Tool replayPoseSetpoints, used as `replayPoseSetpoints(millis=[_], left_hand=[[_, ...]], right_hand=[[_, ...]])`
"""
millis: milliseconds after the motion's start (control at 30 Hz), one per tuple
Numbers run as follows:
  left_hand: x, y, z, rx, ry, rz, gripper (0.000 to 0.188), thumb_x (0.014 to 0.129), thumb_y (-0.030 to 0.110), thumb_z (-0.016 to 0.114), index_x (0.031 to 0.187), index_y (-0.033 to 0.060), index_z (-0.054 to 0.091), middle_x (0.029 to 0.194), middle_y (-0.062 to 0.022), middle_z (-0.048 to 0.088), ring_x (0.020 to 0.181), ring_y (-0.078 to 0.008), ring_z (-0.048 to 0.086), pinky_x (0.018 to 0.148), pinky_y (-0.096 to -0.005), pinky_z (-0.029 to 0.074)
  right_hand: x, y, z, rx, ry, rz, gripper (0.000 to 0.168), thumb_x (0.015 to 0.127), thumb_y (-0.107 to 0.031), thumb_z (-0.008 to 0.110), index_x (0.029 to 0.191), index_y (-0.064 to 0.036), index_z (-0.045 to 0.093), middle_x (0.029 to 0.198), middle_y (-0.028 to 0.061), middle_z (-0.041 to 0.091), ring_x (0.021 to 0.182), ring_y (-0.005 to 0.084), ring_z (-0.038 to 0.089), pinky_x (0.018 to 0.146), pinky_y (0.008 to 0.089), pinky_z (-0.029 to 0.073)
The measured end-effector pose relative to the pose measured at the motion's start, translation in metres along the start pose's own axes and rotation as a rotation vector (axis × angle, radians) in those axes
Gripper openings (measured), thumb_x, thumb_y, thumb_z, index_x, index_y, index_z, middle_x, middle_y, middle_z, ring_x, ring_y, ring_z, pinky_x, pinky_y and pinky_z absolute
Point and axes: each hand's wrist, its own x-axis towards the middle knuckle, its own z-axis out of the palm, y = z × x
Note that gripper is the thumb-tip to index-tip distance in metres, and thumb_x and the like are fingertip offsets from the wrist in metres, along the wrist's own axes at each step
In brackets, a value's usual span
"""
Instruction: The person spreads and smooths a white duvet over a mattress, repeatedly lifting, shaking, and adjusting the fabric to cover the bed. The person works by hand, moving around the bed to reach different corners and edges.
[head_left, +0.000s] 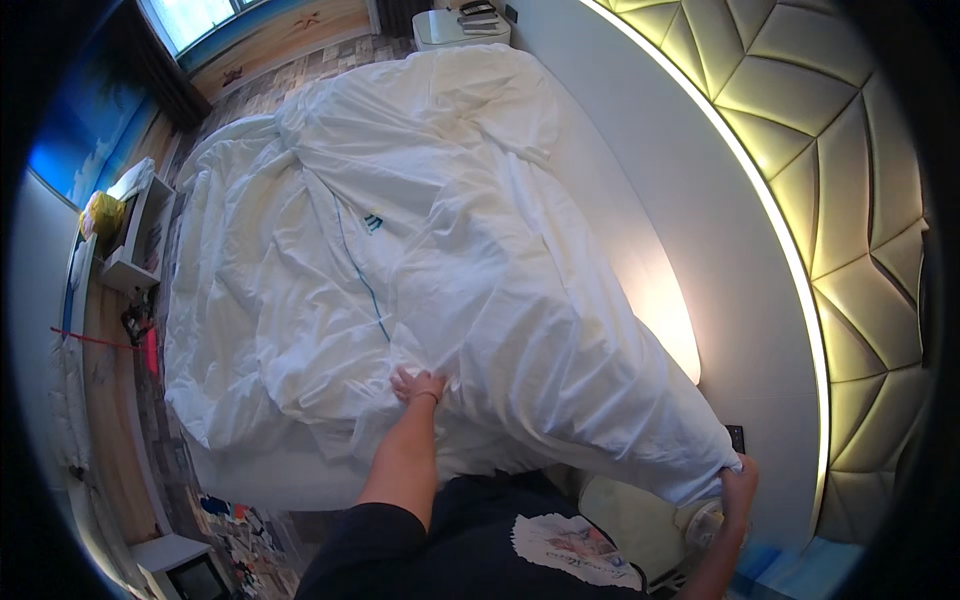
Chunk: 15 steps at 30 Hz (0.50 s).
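A rumpled white duvet with a thin blue line and a small green-blue emblem covers most of the bed. My left hand grips a bunched fold of it near the bed's front side. Far to the right, my right hand is closed on a corner of the duvet, which is drawn taut past the bed's edge. Part of the white mattress sheet shows along the near side, and another bare strip lies towards the headboard.
A bedside table with a clear container stands below my right hand. Another nightstand holds a telephone at the far side. The padded headboard panel has a lit strip. Shelves line the left.
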Motion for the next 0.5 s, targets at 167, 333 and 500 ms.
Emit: replayPoseSetpoints(millis=[167,333,500], left_hand=[[0.036,-0.043,0.027,-0.581,0.185,0.385,0.029,0.089,0.029,0.049,0.103,0.0063,0.059,0.113,-0.0153,0.054,0.111,-0.0264,0.048,0.097,-0.0425,0.03],[0.083,-0.131,-0.065,-1.296,0.748,0.274,0.022,0.094,0.015,0.039,0.108,0.0022,0.049,0.109,-0.0124,0.054,0.103,-0.0215,0.049,0.091,-0.0335,0.038],[0.041,-0.296,-0.234,-1.065,0.976,-0.291,0.036,0.089,0.024,0.042,0.107,-0.0052,0.052,0.106,-0.0216,0.058,0.095,-0.0307,0.058,0.077,-0.0424,0.048]], right_hand=[[-0.002,0.026,0.032,-0.042,0.084,-0.08,0.017,0.063,-0.007,0.058,0.076,0.002,0.059,0.076,0.0179,0.055,0.074,0.0344,0.054,0.068,0.0402,0.042],[0.013,0.019,0.062,-0.224,0.116,-0.032,0.018,0.062,-0.007,0.059,0.078,0.001,0.058,0.077,0.0183,0.056,0.076,0.0348,0.055,0.071,0.0399,0.043],[0.012,0.04,0.103,-0.139,0.251,0.0,0.023,0.063,-0.005,0.058,0.086,-0.002,0.058,0.087,0.0167,0.053,0.086,0.0343,0.052,0.08,0.0387,0.041]])
